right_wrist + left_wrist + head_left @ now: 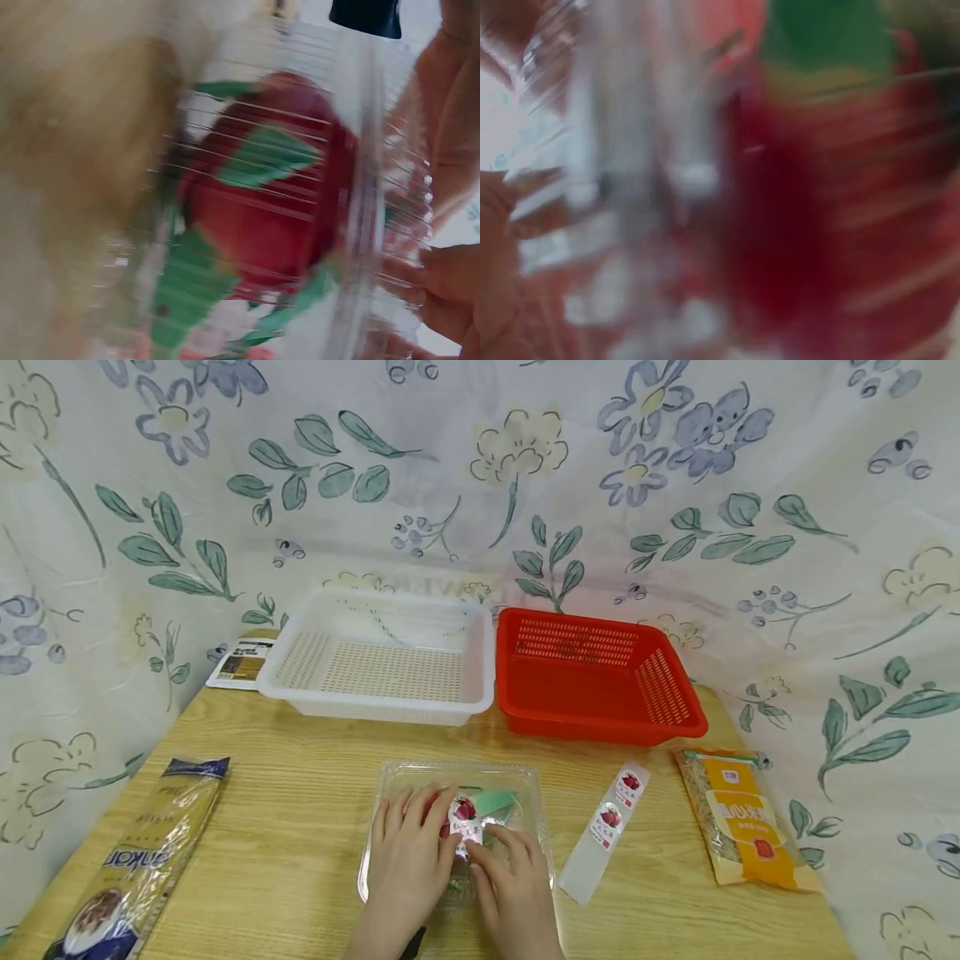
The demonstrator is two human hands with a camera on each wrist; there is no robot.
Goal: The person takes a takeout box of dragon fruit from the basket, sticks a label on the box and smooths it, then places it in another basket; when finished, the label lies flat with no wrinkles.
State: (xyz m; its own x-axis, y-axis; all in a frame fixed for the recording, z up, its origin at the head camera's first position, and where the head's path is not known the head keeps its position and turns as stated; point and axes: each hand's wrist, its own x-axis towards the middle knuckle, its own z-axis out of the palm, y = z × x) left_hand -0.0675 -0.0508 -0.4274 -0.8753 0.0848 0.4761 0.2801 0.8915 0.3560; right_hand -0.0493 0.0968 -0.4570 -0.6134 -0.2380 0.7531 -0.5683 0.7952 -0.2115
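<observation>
Both hands sit on a clear clamshell [457,839] at the near edge of the worktop [300,827]. Left hand [408,860] lies flat on the lid, fingers [397,814] straight and spread, pressing down. Right hand [513,881] lies beside it, touching it; its fingertips pinch or press a white sticker [463,822] with a red picture on the lid, and I cannot tell which. Inside the clamshell: something red with green paper, seen through the ribbed plastic in the right wrist view [277,195]. Left wrist view is a blur, probably the same red and green contents up close.

Right of the clamshell, near it but apart, lies a sticker strip [603,835] with two more red-picture stickers. Further right, a yellow-orange packet [742,818] near the worktop edge. Far left, a long noodle bag [142,852] with a blue top. At the back, a white basket [382,652] and a red basket [592,672] stand side by side, just touching. A leaflet [240,662] lies left of the white basket. Floral cloth [480,468] hangs behind and around everything.
</observation>
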